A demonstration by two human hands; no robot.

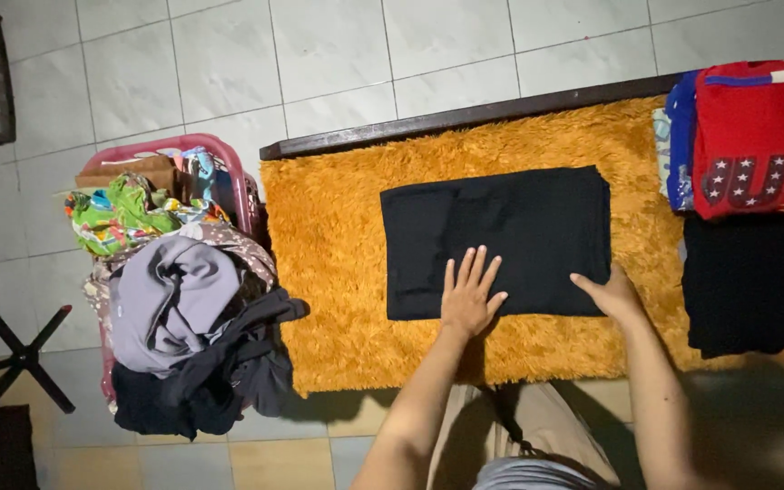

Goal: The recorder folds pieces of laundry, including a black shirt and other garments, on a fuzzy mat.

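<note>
A black garment (501,227), folded into a flat rectangle, lies in the middle of a shaggy orange rug (338,236) that covers a low table. My left hand (469,295) rests flat on the garment's near edge with fingers spread. My right hand (608,292) touches the garment's near right corner, fingers pointing left; whether it pinches the cloth I cannot tell.
A pink laundry basket (183,145) heaped with grey, green and dark clothes stands on the tiled floor at left. Folded clothes lie at the right: a red shirt (759,136) on a stack and a black piece (744,281) below it. A black stand leg (20,354) is at far left.
</note>
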